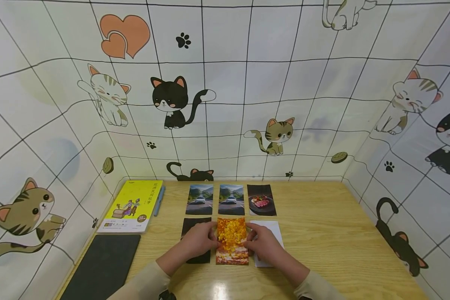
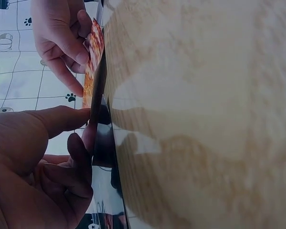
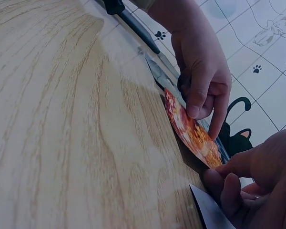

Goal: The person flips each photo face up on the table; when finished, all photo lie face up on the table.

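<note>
A photo card (image 1: 232,241) with an orange-yellow autumn scene stands between my two hands in the front row of cards. My left hand (image 1: 199,240) pinches its left edge between thumb and fingers, and my right hand (image 1: 265,245) pinches the right edge. In the right wrist view the card (image 3: 190,129) is tilted, its edge slightly raised over the wood. A mostly black card (image 1: 198,257) lies partly hidden under my left hand. Beneath my right hand is a white card (image 1: 273,229), also partly covered.
Behind lie two matching car photos (image 1: 199,200) (image 1: 231,200) and a food photo (image 1: 261,200) in a row. On the left of the wooden table (image 1: 322,233) are a yellow book (image 1: 135,204), a blue pen (image 1: 159,201) and a black flat pad (image 1: 101,266). Cat-patterned cloth (image 1: 225,83) encloses the back and sides.
</note>
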The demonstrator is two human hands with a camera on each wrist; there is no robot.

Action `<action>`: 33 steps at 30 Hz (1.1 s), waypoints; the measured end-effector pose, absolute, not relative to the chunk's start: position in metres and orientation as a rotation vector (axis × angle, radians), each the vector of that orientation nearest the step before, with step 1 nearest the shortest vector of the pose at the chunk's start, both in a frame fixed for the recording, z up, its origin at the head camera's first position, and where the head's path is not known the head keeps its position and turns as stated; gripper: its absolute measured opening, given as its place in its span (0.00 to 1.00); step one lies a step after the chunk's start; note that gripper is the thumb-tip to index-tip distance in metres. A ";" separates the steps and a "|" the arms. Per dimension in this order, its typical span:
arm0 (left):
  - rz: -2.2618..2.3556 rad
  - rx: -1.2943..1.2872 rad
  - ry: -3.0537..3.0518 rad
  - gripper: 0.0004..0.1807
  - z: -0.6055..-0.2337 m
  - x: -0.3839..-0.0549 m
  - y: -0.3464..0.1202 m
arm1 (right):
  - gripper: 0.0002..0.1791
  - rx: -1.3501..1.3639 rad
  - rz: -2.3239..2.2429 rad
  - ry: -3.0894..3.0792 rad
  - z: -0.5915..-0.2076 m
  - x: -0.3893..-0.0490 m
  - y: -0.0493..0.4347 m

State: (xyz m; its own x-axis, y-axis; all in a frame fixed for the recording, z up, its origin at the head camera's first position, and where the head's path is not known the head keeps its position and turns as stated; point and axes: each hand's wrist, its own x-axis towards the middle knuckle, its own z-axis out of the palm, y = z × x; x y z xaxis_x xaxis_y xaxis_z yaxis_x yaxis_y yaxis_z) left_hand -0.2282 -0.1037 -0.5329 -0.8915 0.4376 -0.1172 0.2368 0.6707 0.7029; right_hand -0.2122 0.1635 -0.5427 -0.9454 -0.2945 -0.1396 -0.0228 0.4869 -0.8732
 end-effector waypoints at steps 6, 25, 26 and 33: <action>1.033 0.539 2.619 0.37 -0.535 -0.230 -0.104 | 0.39 -0.285 -1.418 2.460 -0.542 -0.214 0.164; 1.002 0.515 2.625 0.34 -0.533 -0.232 -0.103 | 0.41 -0.285 -1.315 2.459 -0.536 -0.219 0.163; 1.003 0.515 2.625 0.35 -0.533 -0.232 -0.103 | 0.41 -0.282 -1.313 2.459 -0.536 -0.219 0.163; 0.990 0.508 2.634 0.35 -0.534 -0.232 -0.102 | 0.40 -0.278 -1.295 2.456 -0.535 -0.221 0.162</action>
State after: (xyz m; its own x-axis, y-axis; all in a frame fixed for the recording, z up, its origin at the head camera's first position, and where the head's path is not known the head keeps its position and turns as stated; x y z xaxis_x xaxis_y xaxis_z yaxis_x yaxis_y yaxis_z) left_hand -0.2323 -0.1025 -0.5340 -0.8987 0.4172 -0.1355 0.2247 0.7031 0.6747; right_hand -0.2213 0.1624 -0.5347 -0.9196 -0.3296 -0.2136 -0.0100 0.5634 -0.8261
